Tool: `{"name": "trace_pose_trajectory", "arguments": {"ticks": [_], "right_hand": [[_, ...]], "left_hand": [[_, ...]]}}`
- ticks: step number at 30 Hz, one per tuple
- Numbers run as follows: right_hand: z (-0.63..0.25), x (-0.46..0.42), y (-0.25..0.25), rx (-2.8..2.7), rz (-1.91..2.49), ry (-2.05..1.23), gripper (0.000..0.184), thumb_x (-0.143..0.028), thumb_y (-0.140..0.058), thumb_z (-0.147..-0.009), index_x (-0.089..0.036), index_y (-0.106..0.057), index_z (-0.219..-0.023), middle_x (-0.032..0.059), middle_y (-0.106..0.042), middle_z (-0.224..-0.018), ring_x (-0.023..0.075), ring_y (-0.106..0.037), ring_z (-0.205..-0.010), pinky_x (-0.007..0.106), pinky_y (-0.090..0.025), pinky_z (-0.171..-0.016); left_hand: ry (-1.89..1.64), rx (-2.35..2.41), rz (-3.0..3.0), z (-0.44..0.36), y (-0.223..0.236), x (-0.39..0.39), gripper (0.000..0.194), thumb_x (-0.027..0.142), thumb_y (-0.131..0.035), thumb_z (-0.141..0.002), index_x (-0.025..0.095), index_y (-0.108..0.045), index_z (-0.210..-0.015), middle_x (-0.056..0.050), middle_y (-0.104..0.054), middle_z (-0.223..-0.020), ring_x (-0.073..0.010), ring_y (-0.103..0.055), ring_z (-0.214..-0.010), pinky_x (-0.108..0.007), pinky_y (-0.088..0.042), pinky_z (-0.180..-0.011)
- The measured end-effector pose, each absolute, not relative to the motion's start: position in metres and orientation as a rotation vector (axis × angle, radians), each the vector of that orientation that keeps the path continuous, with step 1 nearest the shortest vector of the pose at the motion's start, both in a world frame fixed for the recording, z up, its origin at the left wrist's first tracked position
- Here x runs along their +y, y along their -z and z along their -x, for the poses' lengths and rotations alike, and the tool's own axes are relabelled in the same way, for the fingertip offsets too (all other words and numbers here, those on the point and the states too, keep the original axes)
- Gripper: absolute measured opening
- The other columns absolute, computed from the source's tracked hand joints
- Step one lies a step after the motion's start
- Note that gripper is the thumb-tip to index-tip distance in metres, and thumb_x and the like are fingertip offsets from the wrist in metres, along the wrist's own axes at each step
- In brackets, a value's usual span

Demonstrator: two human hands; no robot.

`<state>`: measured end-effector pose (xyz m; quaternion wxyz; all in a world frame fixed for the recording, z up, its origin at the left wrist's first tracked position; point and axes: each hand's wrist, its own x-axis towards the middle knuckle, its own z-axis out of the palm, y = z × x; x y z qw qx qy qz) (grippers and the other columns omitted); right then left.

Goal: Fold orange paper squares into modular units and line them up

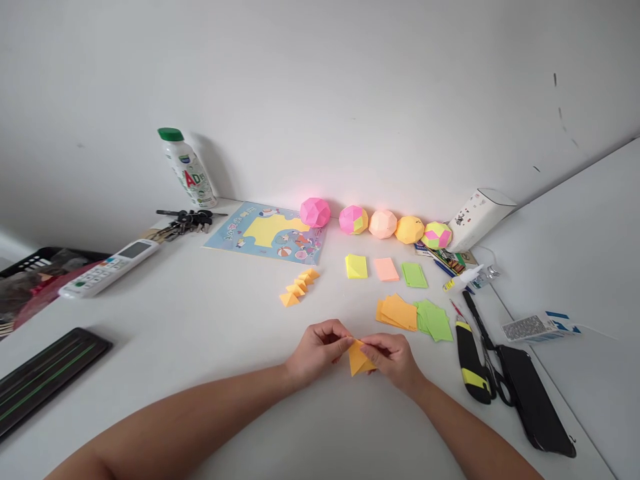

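Note:
Low over the white table, both my hands pinch one small folded orange paper (359,360). My left hand (320,348) is closed on its upper left edge, and my right hand (393,358) grips its right side between thumb and fingers. Ahead of my left hand lies a row of several folded orange paper pieces (299,288). Just beyond my right hand are loose orange sheets (399,312) and fanned green sheets (434,320). Farther back sit small stacks of yellow paper (357,267), peach paper (386,269) and green paper (415,275).
Along the wall stand several faceted paper balls, among them a pink ball (315,213). At right lie a utility knife (473,363), scissors (493,373), a black phone (537,400) and a glue bottle (463,278). At left are a bottle (189,170), keys (187,220) and a remote (110,268).

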<state>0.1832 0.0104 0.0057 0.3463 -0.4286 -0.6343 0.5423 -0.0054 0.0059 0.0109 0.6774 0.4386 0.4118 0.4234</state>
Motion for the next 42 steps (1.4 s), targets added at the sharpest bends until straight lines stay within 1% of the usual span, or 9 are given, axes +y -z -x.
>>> {"name": "trace_pose_trajectory", "arguments": {"ticks": [12, 23, 30, 34, 39, 42], "right_hand": [[-0.1847, 0.0126, -0.0055, -1.594, 1.143, -1.433, 0.020, -0.033, -0.064, -0.076, -0.017, -0.071, -0.086, 0.0012, -0.061, -0.064, 0.0129, -0.058, -0.054, 0.024, -0.055, -0.043], [-0.1839, 0.0126, -0.0064, -1.582, 1.159, -1.445, 0.023, -0.035, -0.064, -0.075, -0.015, -0.070, -0.086, 0.0016, -0.062, -0.065, 0.0127, -0.058, -0.054, 0.024, -0.055, -0.043], [-0.1846, 0.0128, -0.0054, -1.590, 1.124, -1.485, 0.021, -0.034, -0.064, -0.077, -0.017, -0.070, -0.086, 0.0015, -0.063, -0.065, 0.0127, -0.059, -0.055, 0.023, -0.055, -0.044], [-0.1842, 0.0131, -0.0062, -1.583, 1.113, -1.512, 0.022, -0.036, -0.064, -0.076, -0.017, -0.070, -0.087, 0.0017, -0.064, -0.067, 0.0129, -0.060, -0.055, 0.023, -0.055, -0.044], [-0.1841, 0.0131, -0.0067, -1.559, 1.109, -1.547, 0.023, -0.036, -0.065, -0.075, -0.017, -0.070, -0.087, 0.0018, -0.065, -0.067, 0.0130, -0.060, -0.055, 0.023, -0.055, -0.044], [-0.1846, 0.0132, -0.0066, -1.530, 1.117, -1.554, 0.022, -0.034, -0.065, -0.076, -0.017, -0.070, -0.087, 0.0016, -0.065, -0.067, 0.0125, -0.060, -0.054, 0.023, -0.054, -0.043]], "left_hand": [[-0.955, 0.884, -0.994, 0.0072, -0.0054, 0.0075, 0.018, 0.032, -0.062, -0.075, 0.015, -0.063, -0.072, 0.004, -0.046, -0.055, -0.0058, -0.037, -0.048, -0.020, -0.031, -0.047], [-0.906, 0.952, -1.016, 0.0052, -0.0124, 0.0071, 0.025, 0.040, -0.065, -0.071, 0.015, -0.060, -0.071, 0.005, -0.045, -0.051, -0.0057, -0.036, -0.045, -0.020, -0.031, -0.045], [-0.919, 0.920, -0.992, 0.0073, -0.0112, 0.0081, 0.020, 0.035, -0.065, -0.071, 0.015, -0.062, -0.068, 0.004, -0.046, -0.053, -0.0060, -0.037, -0.047, -0.020, -0.031, -0.046], [-0.939, 0.892, -0.995, 0.0074, -0.0081, 0.0071, 0.021, 0.035, -0.064, -0.072, 0.015, -0.062, -0.067, 0.004, -0.045, -0.054, -0.0067, -0.038, -0.048, -0.021, -0.031, -0.047], [-0.957, 0.889, -0.978, 0.0072, -0.0060, 0.0062, 0.021, 0.035, -0.062, -0.073, 0.015, -0.058, -0.066, 0.004, -0.044, -0.054, -0.0070, -0.038, -0.049, -0.022, -0.031, -0.049], [-0.971, 0.892, -0.918, 0.0078, -0.0071, 0.0075, 0.022, 0.035, -0.060, -0.075, 0.016, -0.055, -0.066, 0.005, -0.043, -0.051, -0.0063, -0.036, -0.047, -0.021, -0.030, -0.048]]}}
